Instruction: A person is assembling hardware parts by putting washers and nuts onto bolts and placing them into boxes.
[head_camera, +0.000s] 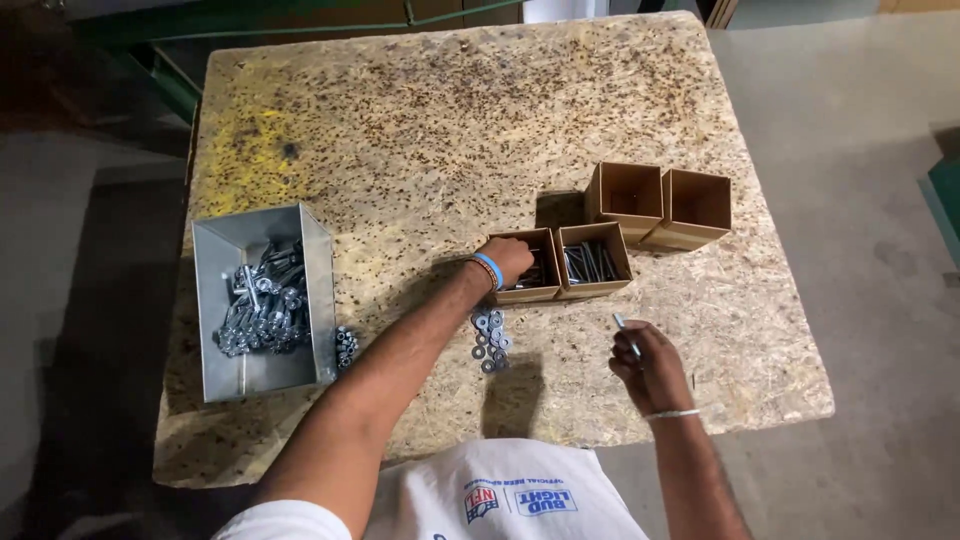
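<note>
- Bolt (625, 333): a slim, bright metal bolt is pinched in the right hand (652, 372), its tip pointing up and away from the person, over the front part of the table (420, 130).
- It looks stiff, light for its length and smooth enough to slip; the shank seems the natural place to take hold, and that is where the fingers are clamped on it.
- Left hand (508, 258): it reaches into the near-left cardboard box (530, 292), fingers dipped among the dark metal parts inside; whether they are closed on anything cannot be told.
- A blue wristband (489, 270) sits on that wrist.
- Touching this box on its right is a second cardboard box (594, 262) holding long bolts laid side by side.
- Behind them stand two more open cardboard boxes (660, 205), side by side, with nothing visible inside.
- A small cluster of washers (491, 339) lies loose on the table just in front of the near-left box.
- Well to the left stands a grey metal bin (262, 300) holding larger shiny hardware, with a few nuts (346, 346) just beside its right wall.
</note>
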